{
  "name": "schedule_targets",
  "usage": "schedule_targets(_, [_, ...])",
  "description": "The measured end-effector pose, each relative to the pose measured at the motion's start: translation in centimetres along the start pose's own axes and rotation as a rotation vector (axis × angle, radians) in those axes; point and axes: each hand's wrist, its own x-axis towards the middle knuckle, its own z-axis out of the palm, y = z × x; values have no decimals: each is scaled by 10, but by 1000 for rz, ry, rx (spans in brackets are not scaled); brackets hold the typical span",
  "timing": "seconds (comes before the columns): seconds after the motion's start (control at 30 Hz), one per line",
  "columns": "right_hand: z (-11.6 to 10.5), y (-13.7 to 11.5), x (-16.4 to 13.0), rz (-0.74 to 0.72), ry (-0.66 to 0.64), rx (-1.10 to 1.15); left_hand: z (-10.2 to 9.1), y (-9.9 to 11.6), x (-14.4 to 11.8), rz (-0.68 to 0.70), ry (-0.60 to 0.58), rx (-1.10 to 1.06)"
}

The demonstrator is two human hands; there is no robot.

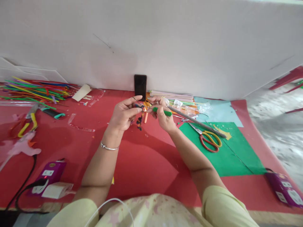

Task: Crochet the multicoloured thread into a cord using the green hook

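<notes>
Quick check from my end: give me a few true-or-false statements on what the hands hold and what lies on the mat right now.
1. The right hand holds a green-handled tool. True.
2. The scissors lie on the green sheet. True.
3. The left hand rests flat on the mat. False: it is raised, pinching a small dark piece.
4. The phone lies flat on the mat. False: it stands against the wall.

Pale yellow short sleeves (220,201), floral-print top, thin silver bangle (109,147) on left wrist.
</notes>
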Motion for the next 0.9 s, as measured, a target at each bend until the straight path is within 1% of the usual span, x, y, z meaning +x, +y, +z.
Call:
schedule_targets(0.07, [-6,-6,1,-74,-21,-87,-1,2,0,-4,-18,-6])
schedule_targets(0.17, [-12,-13,3,-140,-45,-150,-3,3,0,-8,-42,-23])
schedule_targets(0.4, [-20,-13,3,-228,-118,-182,-9,3,0,-93,-120,-86])
schedule_targets(0.5, [-21,-13,2,-278,-131,-257,-11,4,0,-141,-162,-114])
schedule_targets(0.6, [-24,-14,2,-301,-178,-329,-13,4,1,-165,-192,-131])
schedule_targets(0.8, [-31,-20,4,-374,-198,-270,-19,3,4,-193,-233,-146])
schedule_targets(0.9, [-32,-24,5,-353,-189,-169,-21,2,5,-187,-235,-145])
